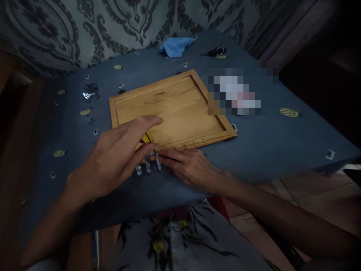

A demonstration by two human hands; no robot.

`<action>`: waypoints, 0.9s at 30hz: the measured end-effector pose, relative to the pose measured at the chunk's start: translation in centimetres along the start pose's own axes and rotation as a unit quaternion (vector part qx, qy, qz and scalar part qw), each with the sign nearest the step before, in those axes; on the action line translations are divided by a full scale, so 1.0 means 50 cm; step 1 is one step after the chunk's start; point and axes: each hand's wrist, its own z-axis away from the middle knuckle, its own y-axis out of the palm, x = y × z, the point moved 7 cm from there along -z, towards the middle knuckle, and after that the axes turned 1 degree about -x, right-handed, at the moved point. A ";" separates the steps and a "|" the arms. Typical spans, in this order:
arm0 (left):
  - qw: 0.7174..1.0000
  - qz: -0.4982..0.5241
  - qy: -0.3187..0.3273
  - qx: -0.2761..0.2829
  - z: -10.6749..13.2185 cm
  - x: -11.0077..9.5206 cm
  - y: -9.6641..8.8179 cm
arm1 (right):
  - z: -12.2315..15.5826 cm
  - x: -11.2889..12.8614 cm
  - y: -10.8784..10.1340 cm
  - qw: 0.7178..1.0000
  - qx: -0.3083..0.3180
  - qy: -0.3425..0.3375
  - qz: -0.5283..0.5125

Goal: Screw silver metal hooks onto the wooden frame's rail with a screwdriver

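A wooden panel (166,109) with a raised frame lies on the table, small dark holes along its near edge. At that edge sits a silvery metal piece (148,164) with several prongs that look like hooks. My left hand (113,154) is closed around a yellow-and-black handle, apparently a screwdriver (147,137), just above the metal piece; its tip is hidden by the fingers. Beside it, my right hand (188,165) reaches in from the right, its fingertips pinched together against the metal piece. Whatever small part lies between those fingertips is too small to tell.
A dark blue patterned cloth covers the table (262,150). At the back lie a blue rag (177,47) and a black item with a ring (217,51). More shiny hardware (89,95) and small screws (91,121) lie left of the panel. A blurred-out patch hides something at right.
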 end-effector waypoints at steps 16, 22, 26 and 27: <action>0.999 -0.024 -0.005 -0.044 0.000 -0.004 0.010 | 0.001 -0.002 0.000 1.000 0.000 0.004 -0.002; 0.999 0.005 -0.031 -0.019 0.002 0.007 0.007 | 0.002 -0.004 0.008 1.000 0.017 0.011 -0.012; 1.000 0.017 -0.017 0.000 0.003 0.005 0.000 | 0.002 -0.005 0.004 1.000 0.009 0.014 -0.018; 1.000 0.013 -0.021 -0.001 0.003 0.005 -0.004 | 0.002 -0.004 0.003 1.000 0.004 0.012 -0.018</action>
